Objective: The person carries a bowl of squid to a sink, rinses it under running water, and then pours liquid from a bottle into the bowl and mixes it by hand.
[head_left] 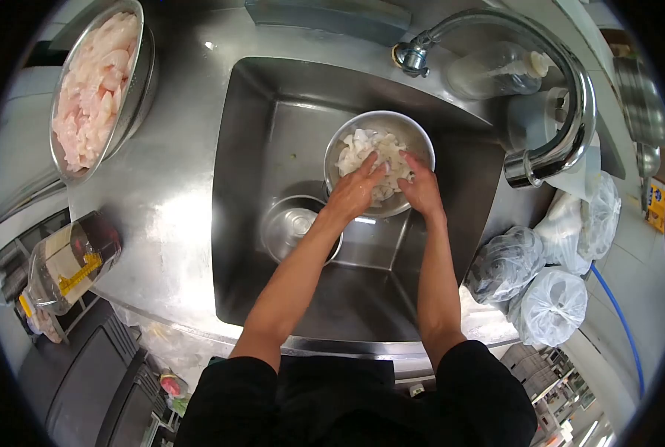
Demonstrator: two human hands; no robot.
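A round metal bowl [427, 141] sits in the sink, toward its back and right of the middle. White, wet-looking pieces of raw food [373, 141] fill much of it; their exact kind is unclear. My left hand [353, 191] reaches over the near left rim, its fingers spread on the pieces. From the right side my right hand [423, 190] comes in, with fingers and thumb apart against the same pieces. Behind my left forearm, partly covered by it, a second metal bowl [274, 227] stands on the sink floor.
The steel sink [247, 171] surrounds both bowls. A curved faucet [522, 170] and a plastic bottle [489, 71] stand at back right. Tied plastic bags [552, 305] lie on the right. At left are a colander [135, 56] of pale pink raw meat and a large jug [64, 261].
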